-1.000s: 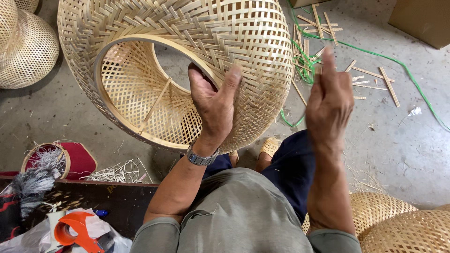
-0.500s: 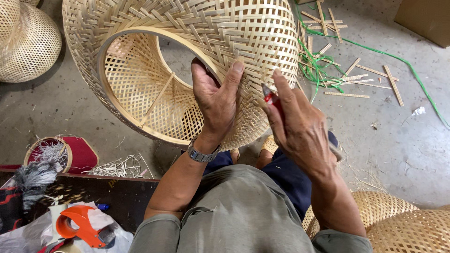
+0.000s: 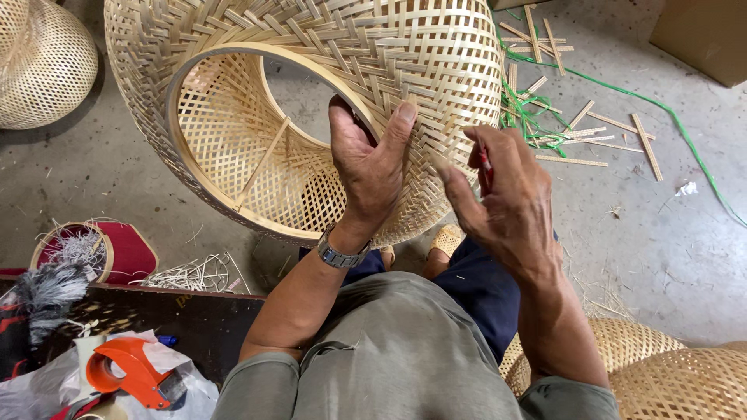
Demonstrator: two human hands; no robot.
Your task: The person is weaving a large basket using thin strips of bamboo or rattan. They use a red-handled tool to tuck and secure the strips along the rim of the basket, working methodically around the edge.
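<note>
Since half a second ago the right hand (image 3: 506, 202) has drawn a little closer to the basket (image 3: 311, 117), its fingers curling in beside the woven wall, while the left hand (image 3: 372, 167) keeps its place on the rim. From the head view, the basket is a large dome of woven bamboo strips, tipped on its side so that its round mouth faces the person and its long axis runs away toward the upper left. The left hand clamps the near rim: thumb and fingers are hooked over the hoop, palm flat on the outer weave, wrist bent back with a watch (image 3: 341, 255) on it. The right hand sits just to the right of the left, touching or nearly touching the weave; its grip is partly closed on a small red tool (image 3: 484, 159), most of which is hidden, so what it is cannot be told. The basket thus lies up and left of the right hand, with the left hand nearer to its mouth. Loose bamboo strips (image 3: 591, 132) and a green cord (image 3: 661, 109) lie on the concrete floor (image 3: 661, 257) to the right. An orange tape dispenser (image 3: 128, 377) rests at lower left, and more woven baskets (image 3: 677, 381) stand at lower right.
</note>
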